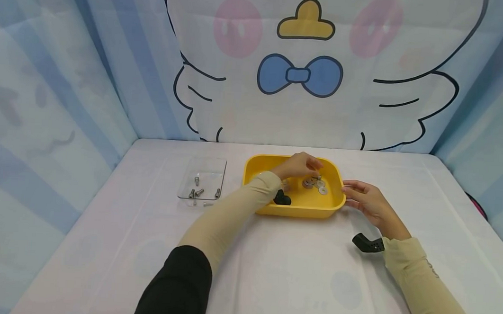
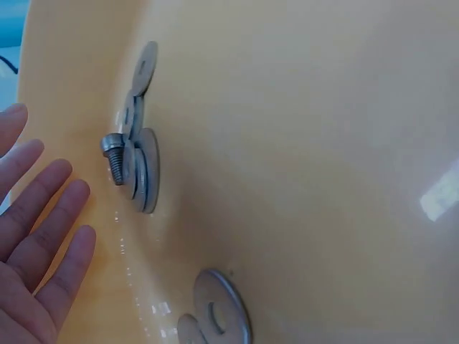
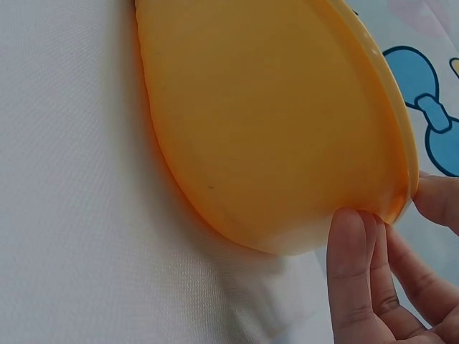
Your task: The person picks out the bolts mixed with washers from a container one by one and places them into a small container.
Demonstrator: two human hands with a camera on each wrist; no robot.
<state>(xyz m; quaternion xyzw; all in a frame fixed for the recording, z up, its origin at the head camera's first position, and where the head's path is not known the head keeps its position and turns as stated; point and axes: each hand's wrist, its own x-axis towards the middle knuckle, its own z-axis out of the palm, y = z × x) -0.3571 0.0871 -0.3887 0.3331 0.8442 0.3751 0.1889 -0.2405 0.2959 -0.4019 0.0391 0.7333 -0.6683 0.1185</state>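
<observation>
My left hand (image 1: 299, 165) is over the yellow tray (image 1: 291, 211), fingers extended and holding nothing. In the left wrist view its fingertips are beside a socket-head screw (image 2: 113, 158) that leans by a small group of flat metal washers (image 2: 147, 172). Two more washers (image 2: 222, 308) lie farther along the tray. At the tray's right end, my right hand (image 1: 370, 203) holds the wall and rim. The right wrist view shows its thumb (image 3: 351, 265) against the tray's outer side, with other fingers up by the rim.
To the left of the yellow tray is a clear plastic box (image 1: 203, 166) with several screws (image 1: 199, 192) in it. A white cloth (image 1: 288, 272) covers the table. Printed curtains (image 1: 237, 104) stand at the back and both sides.
</observation>
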